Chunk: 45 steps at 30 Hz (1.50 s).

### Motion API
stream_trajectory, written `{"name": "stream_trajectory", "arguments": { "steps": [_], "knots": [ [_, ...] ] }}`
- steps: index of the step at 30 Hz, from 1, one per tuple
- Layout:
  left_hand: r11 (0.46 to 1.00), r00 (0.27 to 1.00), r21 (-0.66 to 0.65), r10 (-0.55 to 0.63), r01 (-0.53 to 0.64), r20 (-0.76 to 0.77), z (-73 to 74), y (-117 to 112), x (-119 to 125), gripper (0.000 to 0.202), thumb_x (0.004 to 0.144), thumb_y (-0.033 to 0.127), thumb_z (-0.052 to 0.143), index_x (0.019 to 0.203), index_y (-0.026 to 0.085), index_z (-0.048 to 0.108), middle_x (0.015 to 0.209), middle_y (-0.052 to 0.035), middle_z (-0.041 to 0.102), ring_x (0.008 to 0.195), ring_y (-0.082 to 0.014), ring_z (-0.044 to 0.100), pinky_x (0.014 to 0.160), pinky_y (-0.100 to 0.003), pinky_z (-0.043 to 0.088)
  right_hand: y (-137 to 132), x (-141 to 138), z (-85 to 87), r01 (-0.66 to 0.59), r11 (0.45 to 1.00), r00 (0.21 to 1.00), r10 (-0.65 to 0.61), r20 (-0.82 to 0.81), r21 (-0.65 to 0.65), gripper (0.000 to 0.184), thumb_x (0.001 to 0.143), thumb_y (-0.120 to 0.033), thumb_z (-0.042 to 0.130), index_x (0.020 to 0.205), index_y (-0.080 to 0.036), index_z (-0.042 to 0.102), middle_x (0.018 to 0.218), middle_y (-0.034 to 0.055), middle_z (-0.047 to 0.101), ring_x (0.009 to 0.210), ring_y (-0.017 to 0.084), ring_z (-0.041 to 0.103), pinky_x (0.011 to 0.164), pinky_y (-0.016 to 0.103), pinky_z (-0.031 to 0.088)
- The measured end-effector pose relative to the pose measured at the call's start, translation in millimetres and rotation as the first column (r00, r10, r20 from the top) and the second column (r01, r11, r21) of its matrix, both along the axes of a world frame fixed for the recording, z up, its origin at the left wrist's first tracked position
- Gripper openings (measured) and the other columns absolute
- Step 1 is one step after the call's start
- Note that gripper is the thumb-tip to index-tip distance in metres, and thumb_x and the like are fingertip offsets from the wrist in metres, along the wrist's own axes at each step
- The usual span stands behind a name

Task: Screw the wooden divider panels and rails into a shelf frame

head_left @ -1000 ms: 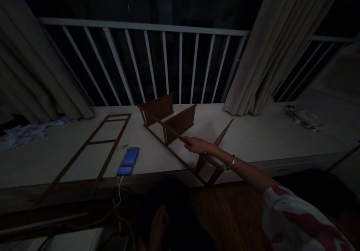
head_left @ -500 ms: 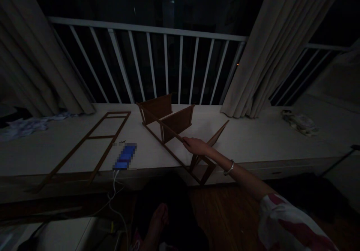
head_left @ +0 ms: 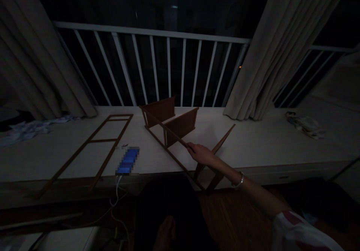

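Shelf rail (head_left: 176, 136) lies inside the right grip (head_left: 200, 154)

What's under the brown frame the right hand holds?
Under the frame, the white ledge shows through its gaps; whatever its boards and the right hand cover can't be seen.

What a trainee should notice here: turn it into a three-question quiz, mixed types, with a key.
1. Which of the person's hands grips the wooden shelf unit?

2. True or false: the phone is lying on top of the flat wooden frame.

3. What stands behind the shelf unit?
A) A bookcase
B) A white railing
C) A sink

Key
1. The right hand.
2. False: the phone lies to the right of the wooden frame.
3. B.
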<state>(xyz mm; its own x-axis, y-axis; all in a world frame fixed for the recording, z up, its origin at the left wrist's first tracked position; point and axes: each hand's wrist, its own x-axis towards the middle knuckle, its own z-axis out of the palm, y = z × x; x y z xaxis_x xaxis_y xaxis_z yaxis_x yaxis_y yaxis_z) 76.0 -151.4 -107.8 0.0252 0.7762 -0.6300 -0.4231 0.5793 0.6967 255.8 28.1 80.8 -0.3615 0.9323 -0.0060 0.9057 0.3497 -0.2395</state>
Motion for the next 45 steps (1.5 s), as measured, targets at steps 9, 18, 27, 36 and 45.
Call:
{"name": "stream_trajectory", "arguments": {
  "steps": [9, 18, 27, 36, 45],
  "knots": [
    [0.982, 0.993, 0.146, -0.112, 0.117, -0.042, 2.1, 31, -8, 0.049, 0.048, 0.059, 0.061, 0.068, 0.015, 0.053, 0.057, 0.0016, 0.048, 0.05, -0.0077, 0.041, 0.05, -0.021, 0.032, 12, 4, 11.4, -0.096, 0.994, 0.989, 0.09, -0.117, -0.053, 0.038, 0.083, -0.036, 0.034, 0.118, -0.019, 0.037, 0.088, 0.0053, 0.059, 0.08, 0.016, 0.054, 0.067, 0.024, 0.036],
    [0.931, 0.956, 0.312, -0.101, 0.189, -0.277, 18.5, 44, -15, 0.038, 0.06, 0.053, 0.056, 0.065, 0.015, 0.055, 0.066, -0.002, 0.052, 0.066, -0.0135, 0.045, 0.066, -0.023, 0.036, -52, -13, 52.2, -0.093, 0.943, 0.917, 0.206, -0.343, 0.318, 0.03, 0.083, -0.026, 0.034, 0.109, -0.019, 0.045, 0.104, 0.0081, 0.053, 0.098, 0.019, 0.046, 0.084, 0.036, 0.033],
    [0.896, 0.955, 0.428, 0.015, 0.119, -0.297, 27.8, 36, -18, 0.034, 0.064, 0.048, 0.055, 0.073, 0.016, 0.057, 0.073, -0.0037, 0.055, 0.07, -0.0158, 0.048, 0.069, -0.025, 0.037, -136, -47, -37.3, -0.092, 0.995, 0.764, 0.097, -0.638, 0.042, 0.025, 0.083, -0.025, 0.034, 0.095, -0.025, 0.056, 0.09, 0.0031, 0.059, 0.084, 0.015, 0.053, 0.077, 0.03, 0.039],
    [0.899, 0.959, 0.41, -0.037, 0.155, -0.282, 38.9, 21, -9, 0.037, 0.068, 0.051, 0.049, 0.059, 0.015, 0.054, 0.055, -0.0013, 0.051, 0.057, -0.0126, 0.044, 0.062, -0.024, 0.035, -138, -63, -130.1, -0.064, 0.929, 0.387, -0.314, -0.867, -0.365, 0.04, 0.074, -0.055, 0.038, 0.094, -0.027, 0.059, 0.086, 0.0032, 0.06, 0.082, 0.02, 0.054, 0.072, 0.035, 0.043],
    [0.966, 0.997, 0.248, -0.056, 0.067, -0.051, 19.1, 12, 7, 0.045, 0.046, 0.055, 0.065, 0.054, 0.012, 0.055, 0.051, -0.0033, 0.053, 0.052, -0.0124, 0.047, 0.055, -0.025, 0.036, -149, -80, -168.6, -0.215, 0.822, 0.141, -0.507, -0.85, -0.527, 0.04, 0.063, -0.061, 0.05, 0.075, -0.026, 0.064, 0.066, 0.0009, 0.057, 0.046, 0.011, 0.047, 0.041, 0.024, 0.036]
  ]
}}
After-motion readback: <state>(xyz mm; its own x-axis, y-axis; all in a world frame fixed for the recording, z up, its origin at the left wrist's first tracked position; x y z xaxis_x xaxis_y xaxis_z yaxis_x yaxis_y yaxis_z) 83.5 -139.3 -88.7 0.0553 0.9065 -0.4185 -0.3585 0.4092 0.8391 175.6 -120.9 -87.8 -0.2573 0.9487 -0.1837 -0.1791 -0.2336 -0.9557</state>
